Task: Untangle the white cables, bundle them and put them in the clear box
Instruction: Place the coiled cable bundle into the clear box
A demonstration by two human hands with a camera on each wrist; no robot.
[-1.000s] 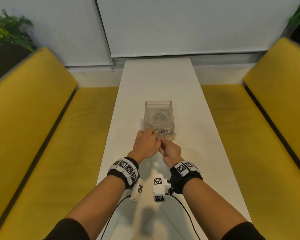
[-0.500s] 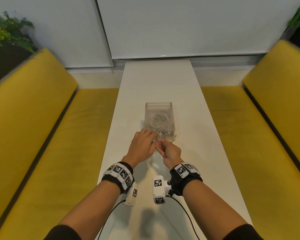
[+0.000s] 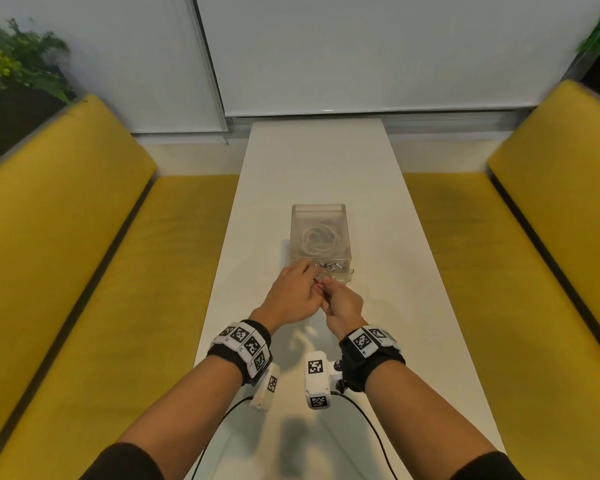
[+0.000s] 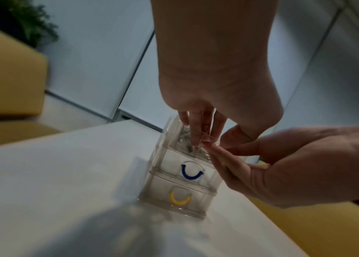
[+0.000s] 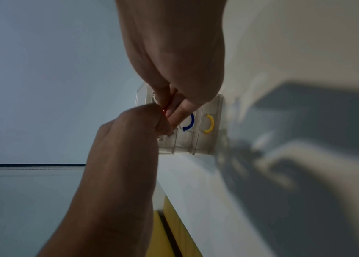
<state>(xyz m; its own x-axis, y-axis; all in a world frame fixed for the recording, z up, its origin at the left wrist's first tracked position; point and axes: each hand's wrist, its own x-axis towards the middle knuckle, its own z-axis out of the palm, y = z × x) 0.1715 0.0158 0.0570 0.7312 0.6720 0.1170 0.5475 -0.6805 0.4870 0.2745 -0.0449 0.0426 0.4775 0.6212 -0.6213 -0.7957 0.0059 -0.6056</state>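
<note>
Meeting at the near top edge of the clear box [image 3: 320, 216], both hands work close together. The left hand [image 3: 293, 295] reaches straight fingers [image 4: 196, 128] into the slightly pulled-out top drawer; the right hand [image 3: 343, 304] pinches at that drawer's front, fingers curled. Just beyond the fingertips, the white cables [image 3: 319, 240] lie coiled inside the box. Below the hands sit 2 drawers, with a blue handle [image 4: 191, 172] and a yellow handle [image 4: 179, 199].

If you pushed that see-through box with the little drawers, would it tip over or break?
The clear plastic drawer box would probably slide rather than tip: it sits flat on the smooth white table and looks broad for its height. It likely feels light, holding only a coiled white cable and small bits. Its thin hard walls might crack if dropped.
</note>
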